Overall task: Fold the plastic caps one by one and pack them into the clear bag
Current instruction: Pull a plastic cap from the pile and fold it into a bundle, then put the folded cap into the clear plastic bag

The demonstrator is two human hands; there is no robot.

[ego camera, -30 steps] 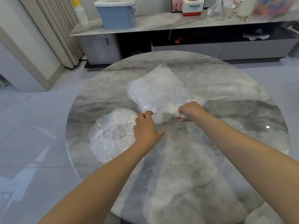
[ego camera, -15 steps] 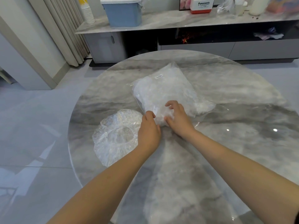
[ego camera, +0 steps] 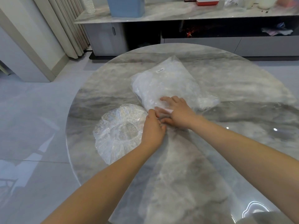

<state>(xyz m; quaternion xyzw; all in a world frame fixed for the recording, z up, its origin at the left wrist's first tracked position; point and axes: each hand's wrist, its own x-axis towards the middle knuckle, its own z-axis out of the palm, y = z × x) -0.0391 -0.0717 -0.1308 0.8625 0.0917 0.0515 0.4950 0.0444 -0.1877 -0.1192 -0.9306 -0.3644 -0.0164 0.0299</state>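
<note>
Right hand now deeper inside clear bag, table edge far.

On the table, a loose cap lies left of the clear bag.

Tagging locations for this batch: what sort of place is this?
Most likely a home living room: a round marble table, a low media cabinet with clutter on top, and floor-length curtains over a tiled floor.

table was grey-white marble, veined | bag clear, white label | cap clear, crinkled | bin blue
</note>
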